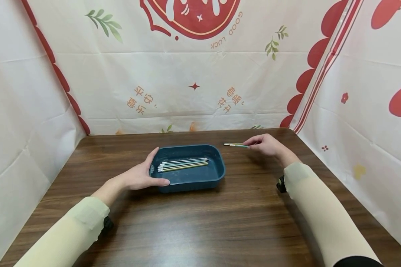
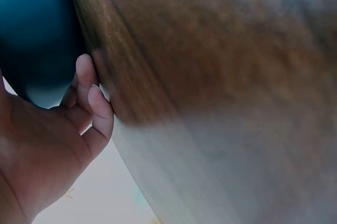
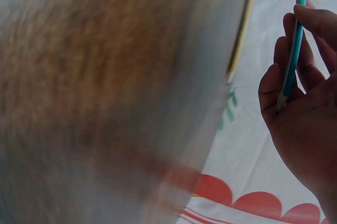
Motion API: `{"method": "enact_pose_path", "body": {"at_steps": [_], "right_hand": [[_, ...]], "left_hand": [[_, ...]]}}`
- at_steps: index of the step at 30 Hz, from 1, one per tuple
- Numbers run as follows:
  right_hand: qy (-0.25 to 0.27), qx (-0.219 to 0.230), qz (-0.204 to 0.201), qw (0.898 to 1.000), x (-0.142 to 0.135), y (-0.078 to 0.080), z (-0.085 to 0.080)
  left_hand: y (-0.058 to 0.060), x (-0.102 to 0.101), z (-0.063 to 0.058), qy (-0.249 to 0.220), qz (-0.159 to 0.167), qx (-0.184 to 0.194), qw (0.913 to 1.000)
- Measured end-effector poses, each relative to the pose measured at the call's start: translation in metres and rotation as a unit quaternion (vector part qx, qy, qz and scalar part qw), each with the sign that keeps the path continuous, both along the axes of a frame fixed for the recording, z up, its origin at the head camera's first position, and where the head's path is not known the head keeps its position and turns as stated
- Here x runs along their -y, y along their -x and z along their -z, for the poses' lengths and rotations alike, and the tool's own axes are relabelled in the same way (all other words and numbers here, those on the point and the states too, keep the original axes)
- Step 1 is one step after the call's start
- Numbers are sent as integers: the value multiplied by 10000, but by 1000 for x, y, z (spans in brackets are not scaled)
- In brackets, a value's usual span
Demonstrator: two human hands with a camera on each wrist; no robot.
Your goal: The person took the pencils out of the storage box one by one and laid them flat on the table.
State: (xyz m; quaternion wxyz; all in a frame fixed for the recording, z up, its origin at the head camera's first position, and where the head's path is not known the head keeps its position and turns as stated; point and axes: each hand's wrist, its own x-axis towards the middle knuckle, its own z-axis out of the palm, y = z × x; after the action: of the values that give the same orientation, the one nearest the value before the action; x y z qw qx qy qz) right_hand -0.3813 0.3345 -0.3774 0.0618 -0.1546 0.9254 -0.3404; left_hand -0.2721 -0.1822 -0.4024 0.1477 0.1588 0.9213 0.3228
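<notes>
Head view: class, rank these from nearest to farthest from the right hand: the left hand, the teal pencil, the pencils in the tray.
1. Teal pencil: pinched in the right hand.
2. Pencils in the tray: lying to that hand's left.
3. Left hand: farther left, gripping the tray's left end.

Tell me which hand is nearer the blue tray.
Left. The left hand grips the blue tray at its left end; the right hand is apart, off its right end.
</notes>
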Motion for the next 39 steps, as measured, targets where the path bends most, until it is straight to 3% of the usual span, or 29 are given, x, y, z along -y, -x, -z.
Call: {"method": "enact_pose_path", "body": {"at_steps": [6, 13, 39], "right_hand": [[-399, -26, -98, 9992, -6, 11, 14], [-751, 21, -114, 9971, -3, 21, 16], [-953, 62, 154, 9953, 21, 39, 22]], "left_hand": [[0, -1, 0, 12, 5, 7, 10000], [0, -1, -2, 11, 19, 38, 10000], [0, -1, -2, -5, 46, 55, 10000]]}}
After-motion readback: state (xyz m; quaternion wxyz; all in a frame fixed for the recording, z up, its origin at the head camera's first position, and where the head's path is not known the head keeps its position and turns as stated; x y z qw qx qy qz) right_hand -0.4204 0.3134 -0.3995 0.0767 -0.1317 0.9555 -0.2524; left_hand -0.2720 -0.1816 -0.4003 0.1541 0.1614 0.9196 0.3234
